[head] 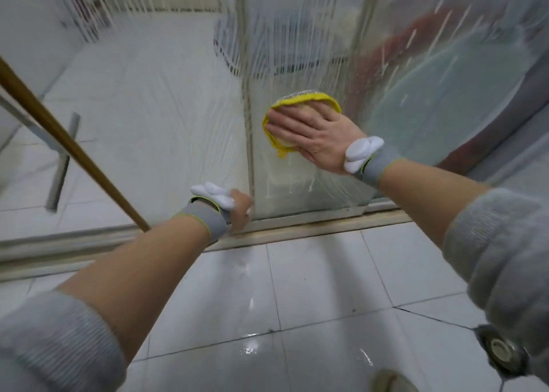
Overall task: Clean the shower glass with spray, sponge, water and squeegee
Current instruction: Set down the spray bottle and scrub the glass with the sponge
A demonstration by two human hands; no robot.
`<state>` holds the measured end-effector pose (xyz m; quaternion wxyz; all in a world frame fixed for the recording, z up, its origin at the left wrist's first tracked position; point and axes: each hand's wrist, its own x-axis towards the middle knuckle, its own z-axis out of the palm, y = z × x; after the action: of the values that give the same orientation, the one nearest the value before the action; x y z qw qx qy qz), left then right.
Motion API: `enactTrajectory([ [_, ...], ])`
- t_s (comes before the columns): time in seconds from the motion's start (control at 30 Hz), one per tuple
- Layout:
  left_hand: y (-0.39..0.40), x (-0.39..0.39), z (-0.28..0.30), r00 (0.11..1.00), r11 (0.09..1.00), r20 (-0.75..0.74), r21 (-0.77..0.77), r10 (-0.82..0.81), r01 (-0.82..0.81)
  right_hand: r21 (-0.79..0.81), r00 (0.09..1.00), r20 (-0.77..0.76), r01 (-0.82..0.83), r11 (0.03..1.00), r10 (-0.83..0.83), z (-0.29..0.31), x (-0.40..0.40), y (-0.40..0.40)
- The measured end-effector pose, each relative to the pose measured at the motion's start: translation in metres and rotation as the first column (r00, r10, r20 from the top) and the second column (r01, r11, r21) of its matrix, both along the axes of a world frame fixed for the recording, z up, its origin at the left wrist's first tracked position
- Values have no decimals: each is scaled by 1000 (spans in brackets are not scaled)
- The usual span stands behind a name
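Right hand (315, 130) flat, fingers straight, pressing yellow sponge (300, 103) onto soapy streaked shower glass (297, 50), left hand (240, 210) curled at door edge below-left, grip unclear, wet white floor tiles (312, 287) beneath both, floor drain (502, 348) lower right

Yellow sponge (300, 102) w/ silvery top; glass (312, 50) streaked white; grey wristbands (378, 166), green-edged; floor tiles (312, 287) white; brown pole (68, 145).

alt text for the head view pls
Right hand presses a yellow sponge flat against the streaky, wet shower glass. Left hand grips the door edge low down, above the wet floor tiles.
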<state>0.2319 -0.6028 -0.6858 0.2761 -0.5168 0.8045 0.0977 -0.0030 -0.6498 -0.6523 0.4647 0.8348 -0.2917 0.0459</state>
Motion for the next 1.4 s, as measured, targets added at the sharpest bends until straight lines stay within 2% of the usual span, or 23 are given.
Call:
enactTrajectory([
  [0.03,0,3,-15,1000,1000,-6,-2,-3,3,4,999,-49,6,1000,-6,-17,-3,2],
  [0.1,-2,4,-38,999,999,-32,-48,-24,22,42,953,-301,-15,999,27,-70,-9,5],
  [0.13,-2,4,-47,999,999,-31,-42,-9,8,93,928,-371,-12,996,46,-90,-11,2],
  [0.17,0,3,-56,1000,1000,-12,-14,2,-2,186,921,-382,3,983,69,-104,-12,3],
  [0.23,5,3,-68,999,1000,53,14,-5,4,262,901,-424,28,965,89,-124,-10,4],
  [0.3,11,4,-72,995,999,94,10,-45,45,228,850,-517,26,973,98,-139,-9,6],
  [0.37,19,8,-73,986,998,155,18,-57,55,126,827,-560,16,992,58,-149,-7,4],
  [0.4,22,8,-69,983,998,171,20,-65,63,67,835,-550,49,997,-4,-148,-6,7],
  [0.47,22,9,-55,989,998,141,23,-53,50,134,902,-429,122,983,-53,-134,-5,4],
  [0.57,18,8,-10,991,998,120,4,-57,57,8,887,-462,36,999,-28,-69,8,2],
  [0.67,12,17,38,992,994,112,-83,-59,69,40,969,-235,-71,997,78,39,28,8],
  [0.77,3,36,77,996,982,87,-181,-37,52,-92,996,11,-86,992,87,128,50,15],
  [0.87,-3,54,102,997,973,83,-230,-10,28,-255,986,154,-21,967,62,191,74,18],
  [0.93,-4,60,110,997,971,83,-237,5,15,-265,980,193,13,964,40,213,88,21],
  [1.07,-9,66,104,997,974,76,-226,21,-3,-267,975,222,32,963,29,217,100,19],
  [1.2,-8,62,77,997,983,78,-180,-6,20,-242,944,331,66,968,18,205,102,20],
  [1.27,-5,56,59,997,993,74,-116,-4,12,-221,936,351,59,973,23,177,103,14],
  [1.4,-8,56,17,997,1000,75,-10,-1,2,-139,951,297,-51,989,91,104,109,8],
])
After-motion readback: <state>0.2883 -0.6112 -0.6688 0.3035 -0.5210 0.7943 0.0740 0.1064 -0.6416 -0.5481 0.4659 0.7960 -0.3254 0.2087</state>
